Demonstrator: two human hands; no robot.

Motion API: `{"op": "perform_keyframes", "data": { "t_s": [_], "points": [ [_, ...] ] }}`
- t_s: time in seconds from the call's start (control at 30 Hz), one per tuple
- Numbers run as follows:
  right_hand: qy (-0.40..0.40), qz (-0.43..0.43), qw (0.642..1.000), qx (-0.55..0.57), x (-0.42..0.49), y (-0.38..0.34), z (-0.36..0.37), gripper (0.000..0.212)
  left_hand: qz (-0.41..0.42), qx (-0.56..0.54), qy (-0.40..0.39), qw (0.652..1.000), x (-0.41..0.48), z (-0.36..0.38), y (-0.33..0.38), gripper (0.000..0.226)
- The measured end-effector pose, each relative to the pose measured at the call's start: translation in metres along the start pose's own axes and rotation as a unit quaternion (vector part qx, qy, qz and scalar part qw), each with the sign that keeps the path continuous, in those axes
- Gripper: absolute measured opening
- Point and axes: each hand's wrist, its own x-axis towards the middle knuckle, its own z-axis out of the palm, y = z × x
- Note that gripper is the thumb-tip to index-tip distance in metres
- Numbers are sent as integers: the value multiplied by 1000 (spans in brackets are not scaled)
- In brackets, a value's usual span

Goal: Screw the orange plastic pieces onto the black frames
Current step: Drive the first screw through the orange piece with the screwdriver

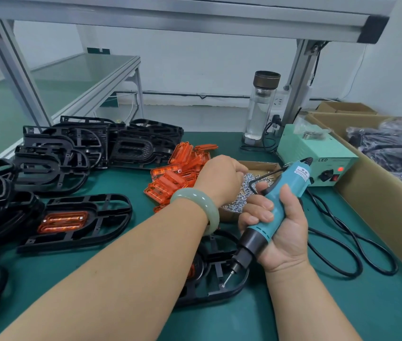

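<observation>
Orange plastic pieces (182, 166) lie mostly loose in a heap at the mat's centre, and a stack of bare black frames (54, 153) waits at ten o'clock, so most of the job looks undone. One finished-looking frame (111, 217) at nine o'clock has an orange insert (63, 221) seated in it. A near frame (222, 289) lies at six o'clock under the left forearm, its orange part half hidden. The left hand (219, 174), at three o'clock of the heap, dips into the screw box (261, 166) with fingers curled among the screws (246, 193); whether it pinches one cannot be told. The right hand (281, 232), at five o'clock from the heap, wraps round the electric screwdriver (276, 205), bit aimed down at the near frame.
</observation>
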Motion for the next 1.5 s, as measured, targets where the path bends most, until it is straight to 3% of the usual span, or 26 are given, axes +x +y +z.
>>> {"op": "perform_keyframes", "data": {
  "t_s": [0.13,0.33,0.5,0.63,0.77,0.9,1.03,1.23,1.37,1.5],
  "points": [
    [1,-5,1000,4,0,-1,0,53,-70,-183,32,980,-4,-7,0,18],
    [0,-16,1000,16,0,0,2,51,-110,-419,88,897,-36,-37,2,10],
    [24,-56,998,0,0,4,10,52,-138,-443,144,874,-83,-59,-20,11],
    [75,-113,991,-18,-1,8,15,16,-149,-480,165,848,-119,-65,-40,23],
    [100,-176,979,-32,-2,16,22,9,-160,-506,215,820,-146,-65,-53,13],
    [126,-231,963,-65,-4,26,34,4,-173,-497,215,823,-161,-55,-53,16],
    [145,-267,950,-73,-6,31,47,11,-158,-508,182,827,-167,-51,-52,29],
    [145,-275,950,-44,-5,43,55,22,-137,-545,175,809,-167,-53,-50,26],
    [152,-265,951,-43,-2,48,51,41,-162,-549,183,799,-165,-53,-50,26],
    [149,-260,953,-41,-4,49,47,8,-188,-528,182,808,-163,-53,-50,22]
  ]
}}
